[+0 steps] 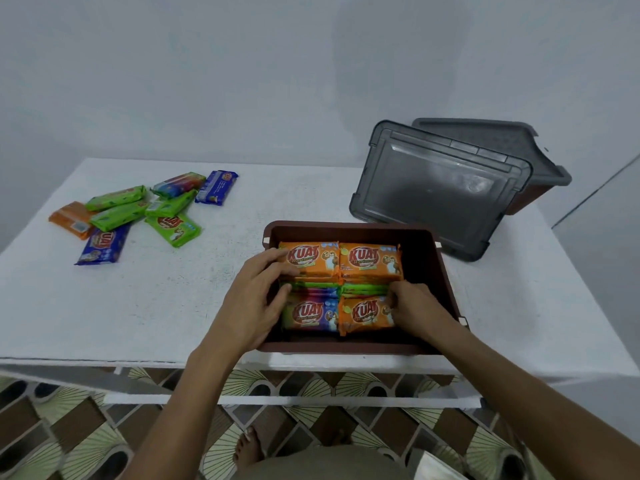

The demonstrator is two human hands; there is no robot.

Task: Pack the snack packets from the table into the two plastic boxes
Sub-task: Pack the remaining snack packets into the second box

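An open brown plastic box [346,227] stands at the table's near edge, filled with snack packets. Two orange packets [372,259] lie along its far side, with green ones wedged between the rows. A multicoloured packet [310,313] and another orange packet [363,313] lie on the near side. My left hand [256,299] rests over the box's left side, fingers laid on the far-left orange packet. My right hand [415,306] pinches the right end of the near orange packet. Several loose packets [138,213], green, blue, orange and multicoloured, lie at the table's far left.
A second brown box [530,199] sits at the back right with a grey lid [485,133] on it. Another grey lid [436,188] leans against its front, just behind the open box. The white table [173,299] ends right before me; patterned floor lies below.
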